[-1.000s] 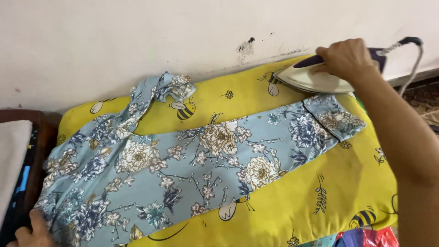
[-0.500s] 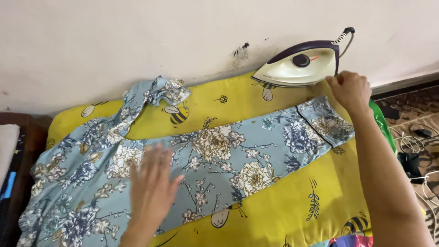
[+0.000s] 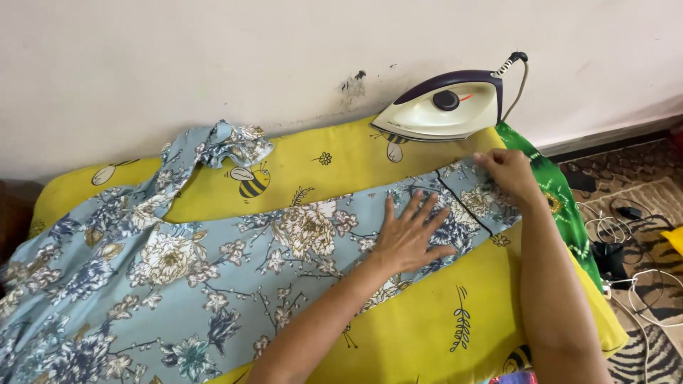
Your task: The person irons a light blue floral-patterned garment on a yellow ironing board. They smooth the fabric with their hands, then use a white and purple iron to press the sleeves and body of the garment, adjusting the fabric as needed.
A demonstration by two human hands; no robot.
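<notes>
While spread over the yellow bee-print padded surface [image 3: 427, 334], the light-blue floral fabric garment [image 3: 213, 284] is pressed flat by the open left hand [image 3: 413, 238] | cuff edge pinched by right hand [image 3: 509, 171] | cream-and-purple iron [image 3: 445, 107] stood just beyond, by the wall.

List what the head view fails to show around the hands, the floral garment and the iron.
- Garment: its left and bottom parts are cut off by the frame edges.
- Cloth under the left hand: covered by the palm.
- Right hand: its grip on the cuff is hidden by its own fingers.
- Iron: the soleplate faces away; the cord runs behind it.
- Items on the floor: too small to identify.
</notes>
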